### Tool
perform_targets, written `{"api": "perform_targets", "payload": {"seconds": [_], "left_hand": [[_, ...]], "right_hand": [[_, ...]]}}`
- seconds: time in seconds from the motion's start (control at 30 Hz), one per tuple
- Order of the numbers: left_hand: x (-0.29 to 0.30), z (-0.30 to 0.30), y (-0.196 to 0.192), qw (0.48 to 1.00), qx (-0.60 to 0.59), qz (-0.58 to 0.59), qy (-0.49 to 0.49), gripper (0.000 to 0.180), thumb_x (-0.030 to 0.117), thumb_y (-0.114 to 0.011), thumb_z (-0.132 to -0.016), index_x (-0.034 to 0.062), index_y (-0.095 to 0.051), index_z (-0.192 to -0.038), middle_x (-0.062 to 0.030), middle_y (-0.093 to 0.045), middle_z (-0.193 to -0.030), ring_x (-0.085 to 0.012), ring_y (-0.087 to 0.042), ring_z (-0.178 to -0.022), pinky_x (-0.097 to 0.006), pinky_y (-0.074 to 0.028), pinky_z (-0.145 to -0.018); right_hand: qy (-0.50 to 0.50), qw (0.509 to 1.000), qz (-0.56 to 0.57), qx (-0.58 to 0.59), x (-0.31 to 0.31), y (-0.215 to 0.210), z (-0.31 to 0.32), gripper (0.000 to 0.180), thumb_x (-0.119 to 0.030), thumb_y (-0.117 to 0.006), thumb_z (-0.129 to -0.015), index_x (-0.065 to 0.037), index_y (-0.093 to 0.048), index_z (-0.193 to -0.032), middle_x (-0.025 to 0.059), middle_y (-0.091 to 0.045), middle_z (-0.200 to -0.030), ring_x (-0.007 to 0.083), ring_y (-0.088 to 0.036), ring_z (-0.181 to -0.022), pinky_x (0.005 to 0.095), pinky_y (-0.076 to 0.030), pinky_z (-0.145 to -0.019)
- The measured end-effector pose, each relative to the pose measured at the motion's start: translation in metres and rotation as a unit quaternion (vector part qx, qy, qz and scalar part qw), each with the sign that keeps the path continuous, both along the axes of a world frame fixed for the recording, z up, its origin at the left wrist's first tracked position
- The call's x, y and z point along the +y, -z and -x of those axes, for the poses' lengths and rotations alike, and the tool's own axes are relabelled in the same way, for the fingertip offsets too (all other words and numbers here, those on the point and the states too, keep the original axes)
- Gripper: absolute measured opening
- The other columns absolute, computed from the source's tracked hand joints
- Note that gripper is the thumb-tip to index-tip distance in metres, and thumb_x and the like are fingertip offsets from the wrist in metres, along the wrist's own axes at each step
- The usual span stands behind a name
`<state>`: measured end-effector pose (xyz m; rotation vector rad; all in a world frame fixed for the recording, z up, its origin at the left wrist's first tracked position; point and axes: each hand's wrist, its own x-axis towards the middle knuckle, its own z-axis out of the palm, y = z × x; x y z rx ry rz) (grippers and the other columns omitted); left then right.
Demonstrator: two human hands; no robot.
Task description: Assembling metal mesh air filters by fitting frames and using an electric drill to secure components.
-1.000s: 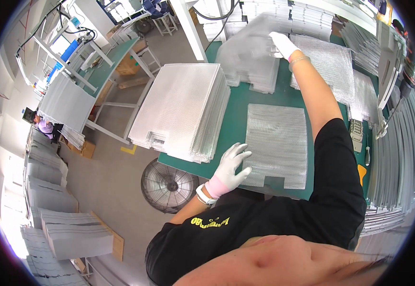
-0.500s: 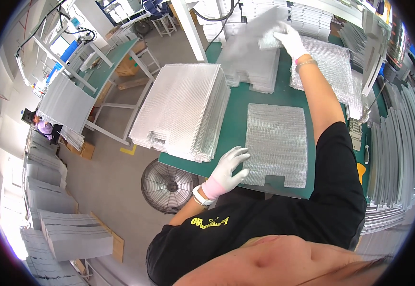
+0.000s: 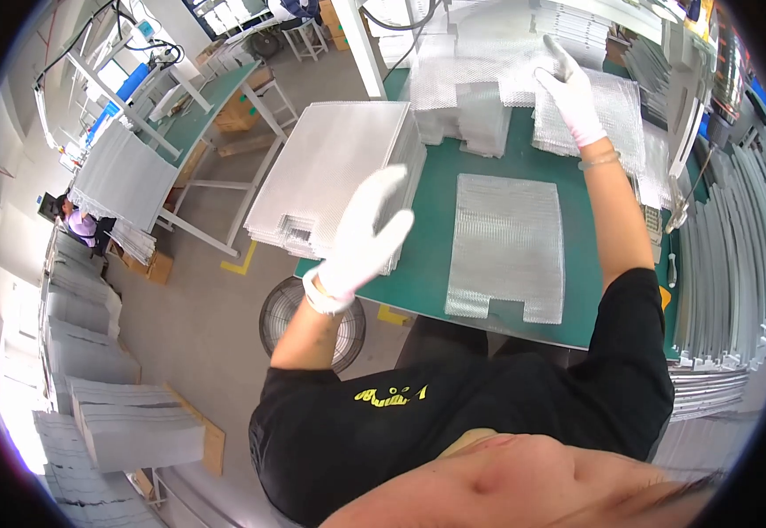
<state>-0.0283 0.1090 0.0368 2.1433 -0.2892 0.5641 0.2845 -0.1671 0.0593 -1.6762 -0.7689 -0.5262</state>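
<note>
Gloves on both hands, white ones. Right hand [image 3: 568, 92] is stretched out to the far end of the green worktop [image 3: 431, 255], fingers grasping the edge of a silvery mesh sheet [image 3: 471, 84] that's lifted over a pile back there. Left hand [image 3: 367, 233] hangs in the air, fingers spread wide and holding nothing, just above the big mesh stack [image 3: 326, 176] at the worktop's left edge. One flat mesh panel [image 3: 508, 242] lies between the arms, floor fan [image 3: 308, 317] below

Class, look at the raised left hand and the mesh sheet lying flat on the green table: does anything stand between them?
Nothing visible does. The left hand hangs open beside the mesh sheet, with only bare green table between.
</note>
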Motion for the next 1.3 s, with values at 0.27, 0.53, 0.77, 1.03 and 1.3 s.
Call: {"api": "perform_targets", "payload": {"seconds": [0.27, 0.53, 0.77, 1.03, 1.3], "left_hand": [[0.029, -0.051, -0.026, 0.999, 0.030, 0.033, 0.031, 0.049, 0.022, -0.062, -0.099, -0.0026, -0.050, -0.141, -0.0200, -0.052, -0.142, -0.0297, -0.050, -0.134, -0.037, -0.037, -0.114], [0.050, -0.127, -0.018, 0.915, 0.117, 0.372, 0.103, 0.059, 0.034, -0.049, -0.105, -0.0078, -0.041, -0.145, -0.0205, -0.053, -0.143, -0.0288, -0.053, -0.129, -0.039, -0.039, -0.112], [0.029, -0.236, -0.024, 0.921, 0.098, -0.369, -0.083, 0.057, 0.033, -0.052, -0.098, -0.0019, -0.049, -0.142, -0.0235, -0.053, -0.142, -0.0356, -0.055, -0.125, -0.043, -0.041, -0.109], [0.012, -0.361, 0.048, 0.824, -0.085, -0.519, -0.210, 0.073, 0.053, -0.059, -0.090, 0.0184, -0.042, -0.152, -0.0146, -0.033, -0.161, -0.0434, -0.035, -0.144, -0.058, -0.017, -0.122], [0.005, -0.395, 0.068, 0.851, 0.051, -0.483, -0.201, 0.070, 0.055, -0.056, -0.093, 0.0165, -0.045, -0.150, -0.0121, -0.041, -0.157, -0.0399, -0.038, -0.142, -0.053, -0.026, -0.119]], "right_hand": [[-0.056, 0.994, -0.087, -0.040, -0.014, -0.026, 0.004, 0.071, -0.008, -0.071, -0.091, -0.005, -0.040, -0.154, 0.0104, -0.052, -0.148, 0.0117, -0.054, -0.123, 0.0283, -0.041, -0.109], [-0.066, 0.982, -0.178, -0.007, -0.024, -0.001, 0.082, 0.072, -0.002, -0.067, -0.091, -0.002, -0.034, -0.155, 0.0061, -0.052, -0.143, 0.0066, -0.056, -0.112, 0.0205, -0.045, -0.097], [-0.159, 0.924, -0.333, 0.095, -0.030, 0.010, 0.111, 0.068, 0.002, -0.059, -0.095, -0.001, -0.029, -0.156, 0.0066, -0.058, -0.128, 0.0098, -0.060, -0.104, 0.0239, -0.049, -0.095], [-0.188, 0.902, -0.346, 0.179, -0.021, 0.024, 0.116, 0.070, 0.005, -0.059, -0.093, 0.000, -0.029, -0.156, 0.0124, -0.055, -0.138, 0.0134, -0.057, -0.117, 0.0264, -0.046, -0.103], [-0.117, 0.919, -0.331, 0.179, -0.032, 0.024, 0.142, 0.074, 0.008, -0.062, -0.090, 0.002, -0.029, -0.155, 0.0131, -0.046, -0.148, 0.0161, -0.057, -0.122, 0.0272, -0.047, -0.102]]}}
